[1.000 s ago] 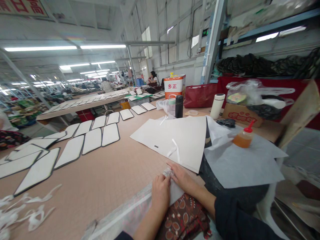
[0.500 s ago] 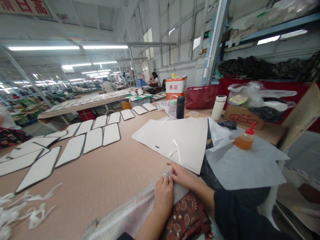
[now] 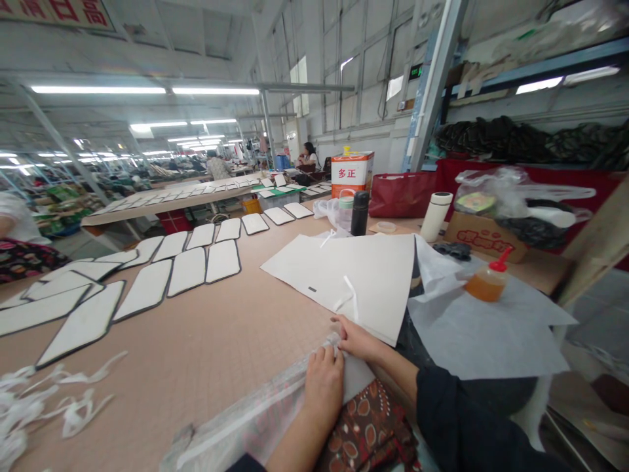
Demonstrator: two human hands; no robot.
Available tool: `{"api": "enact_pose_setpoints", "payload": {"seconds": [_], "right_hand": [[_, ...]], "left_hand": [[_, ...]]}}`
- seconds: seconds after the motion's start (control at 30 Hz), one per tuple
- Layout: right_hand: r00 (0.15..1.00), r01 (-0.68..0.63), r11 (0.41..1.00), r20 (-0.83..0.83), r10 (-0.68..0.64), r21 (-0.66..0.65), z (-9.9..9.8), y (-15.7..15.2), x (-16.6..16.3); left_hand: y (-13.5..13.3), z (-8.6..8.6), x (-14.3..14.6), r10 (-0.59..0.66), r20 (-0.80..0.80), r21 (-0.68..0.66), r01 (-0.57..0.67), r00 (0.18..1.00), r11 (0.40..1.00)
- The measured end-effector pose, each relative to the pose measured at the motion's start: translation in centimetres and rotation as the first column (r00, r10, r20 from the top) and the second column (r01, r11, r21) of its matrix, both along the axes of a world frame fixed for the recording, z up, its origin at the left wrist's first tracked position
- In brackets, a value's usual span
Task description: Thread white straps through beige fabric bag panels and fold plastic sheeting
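My left hand and my right hand meet at the near edge of the long tan table. Both pinch the top end of a clear plastic bag that lies across the table edge. Under the bag lies a grey sheet and a brown patterned fabric. Just beyond my right hand lies a large white cut sheet with white strips on it.
Rows of white panels with dark edges cover the table's left half. White strip scraps lie at the near left. An orange squeeze bottle, black flask, white tumbler, tin can and cardboard box stand at the right. People work far off.
The view has shifted slightly; my hands stay together on the bag's end, with the left hand a little further forward.
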State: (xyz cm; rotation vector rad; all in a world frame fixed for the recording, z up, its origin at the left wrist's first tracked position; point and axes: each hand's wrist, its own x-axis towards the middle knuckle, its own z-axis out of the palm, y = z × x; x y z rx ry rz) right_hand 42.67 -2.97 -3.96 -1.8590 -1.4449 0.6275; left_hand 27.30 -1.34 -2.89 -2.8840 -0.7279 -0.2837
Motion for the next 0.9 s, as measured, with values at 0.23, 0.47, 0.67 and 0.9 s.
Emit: {"api": "enact_pose_setpoints", "payload": {"seconds": [0.23, 0.47, 0.67, 0.9], "right_hand": [[0.999, 0.048, 0.999, -0.017, -0.048, 0.004, -0.1, 0.7, 0.0], [0.996, 0.059, 0.984, 0.050, -0.068, 0.165, 0.3, -2.0, -1.9], [0.980, -0.066, 0.977, 0.198, 0.026, 0.202, 0.0, -4.6, -3.0], [0.851, -0.349, 0.930, 0.453, 0.265, 0.112, 1.3, -6.1, -2.9]], "left_hand": [[0.1, 0.0, -0.2, 0.001, 0.010, -0.029, -0.001, 1.000, 1.000], [0.6, 0.3, -0.5, 0.063, 0.089, -0.195, -0.045, 0.994, 0.980], [1.6, 0.7, -1.7, 0.085, 0.070, -0.318, -0.059, 0.994, 0.946], [1.1, 0.8, -3.2, -0.205, -0.120, 0.010, 0.208, 0.971, 0.978]]}}
